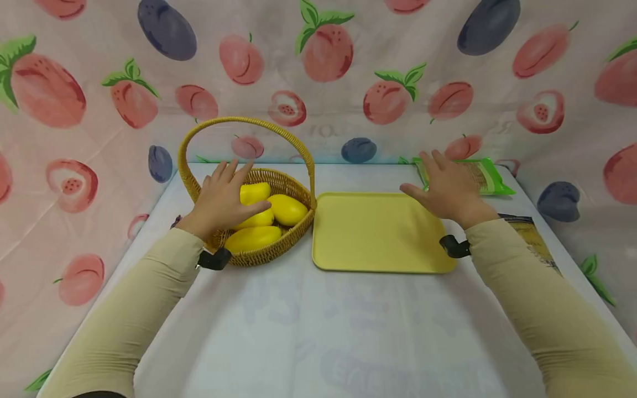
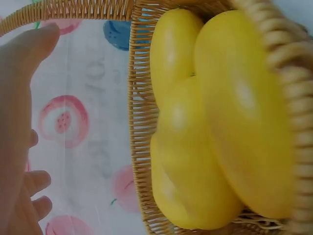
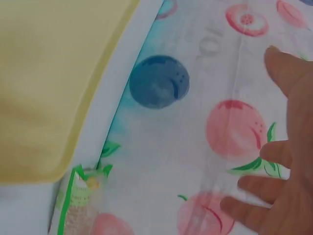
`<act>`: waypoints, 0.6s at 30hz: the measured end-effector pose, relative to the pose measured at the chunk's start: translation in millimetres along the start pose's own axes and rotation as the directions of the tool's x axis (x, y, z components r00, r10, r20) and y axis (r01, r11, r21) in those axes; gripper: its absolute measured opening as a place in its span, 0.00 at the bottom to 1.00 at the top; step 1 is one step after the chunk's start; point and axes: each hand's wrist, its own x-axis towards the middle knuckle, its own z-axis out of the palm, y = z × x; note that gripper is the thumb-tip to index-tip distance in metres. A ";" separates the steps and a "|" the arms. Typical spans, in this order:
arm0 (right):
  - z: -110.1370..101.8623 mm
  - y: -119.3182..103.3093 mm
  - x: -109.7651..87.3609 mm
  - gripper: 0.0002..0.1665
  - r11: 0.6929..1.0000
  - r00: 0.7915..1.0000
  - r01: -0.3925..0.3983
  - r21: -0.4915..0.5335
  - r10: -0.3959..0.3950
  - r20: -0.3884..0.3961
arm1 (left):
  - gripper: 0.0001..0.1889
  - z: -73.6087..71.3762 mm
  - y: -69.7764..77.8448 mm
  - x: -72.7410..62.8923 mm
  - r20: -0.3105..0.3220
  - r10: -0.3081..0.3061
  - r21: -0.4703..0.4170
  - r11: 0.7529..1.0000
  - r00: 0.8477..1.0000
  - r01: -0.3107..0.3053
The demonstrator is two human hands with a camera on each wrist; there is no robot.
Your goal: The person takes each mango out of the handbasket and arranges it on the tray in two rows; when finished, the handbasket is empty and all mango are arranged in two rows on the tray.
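My left hand (image 1: 221, 196) is held over the wicker basket (image 1: 259, 258), fingers spread and holding nothing. Inside the basket lie several smooth yellow fruits (image 1: 254, 239), mango-like in shape, seen close up as yellow fruits (image 2: 244, 107) in the left wrist view. The tall arched basket handle (image 1: 244, 120) rises behind that hand. My right hand (image 1: 448, 188), with fingers extended and thumb apart, hovers over the right end of the yellow tray (image 1: 368, 232). In the right wrist view the right hand (image 3: 279, 186) has nothing between its fingers.
A green-edged clear packet (image 1: 485, 176) lies at the back right, partly behind the right hand. A dark and gold packet (image 1: 532, 237) sits by the right forearm. The white table (image 1: 318, 331) backs onto a fruit-printed cloth (image 1: 323, 99). Something small and dark purple (image 1: 176, 221) shows left of the basket.
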 end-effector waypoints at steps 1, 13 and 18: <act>1.5 -2.1 -0.9 0.57 1.000 1.000 0.009 0.010 -0.009 -0.013 | 0.51 1.5 -1.2 -4.1 -0.018 0.007 -0.010 1.000 1.000 -0.007; 23.1 -22.7 -6.5 0.38 0.978 0.982 0.170 0.123 -0.158 -0.104 | 0.43 16.5 -18.3 -50.5 -0.108 -0.035 -0.150 0.989 0.994 0.018; 30.8 -37.1 -5.9 0.29 0.947 0.958 0.277 0.162 -0.259 -0.127 | 0.39 19.2 -24.1 -65.6 -0.123 -0.079 -0.200 0.978 0.989 0.053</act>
